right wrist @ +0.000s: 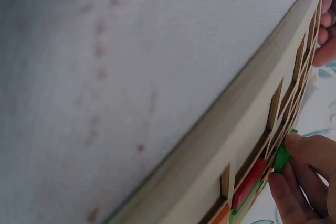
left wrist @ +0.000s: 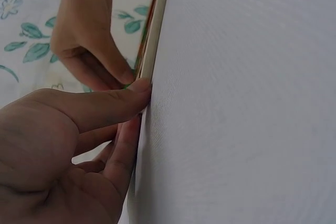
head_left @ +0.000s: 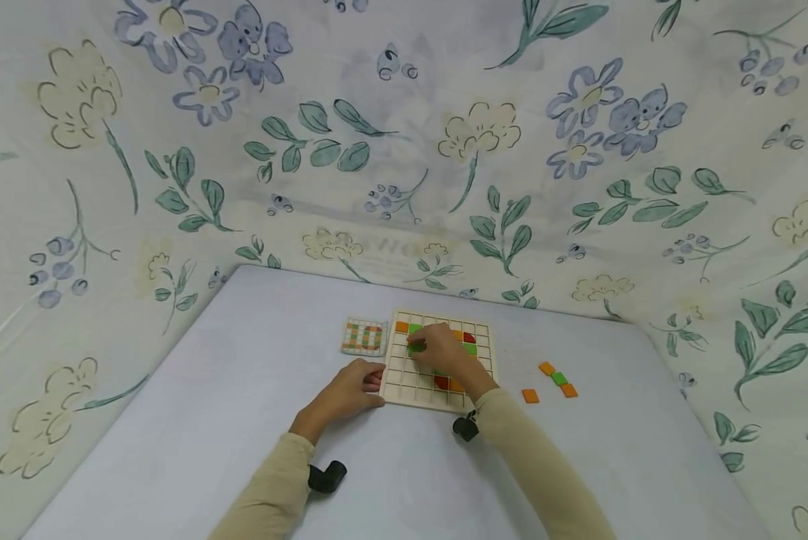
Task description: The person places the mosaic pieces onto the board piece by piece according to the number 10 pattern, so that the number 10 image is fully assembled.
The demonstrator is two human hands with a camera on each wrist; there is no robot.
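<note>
A light wooden grid board (head_left: 404, 390) lies on the table, with orange, green and red tiles set in some of its squares. My left hand (head_left: 346, 390) holds the board at its near left corner; the left wrist view shows the thumb (left wrist: 118, 103) at the edge and fingers beside it. Over the board's upper left part, my right hand (head_left: 444, 351) pinches a green tile (right wrist: 282, 158) between thumb and fingertips, right at the grid in the right wrist view. The right hand and forearm hide several squares.
Left of the board lies a small card (head_left: 364, 337) printed with a coloured grid pattern. To the right are loose tiles: a green one (head_left: 559, 379) between two orange ones, and another orange tile (head_left: 530, 396) nearer. Floral cloth (head_left: 404, 172) hangs behind the white table (head_left: 275, 322).
</note>
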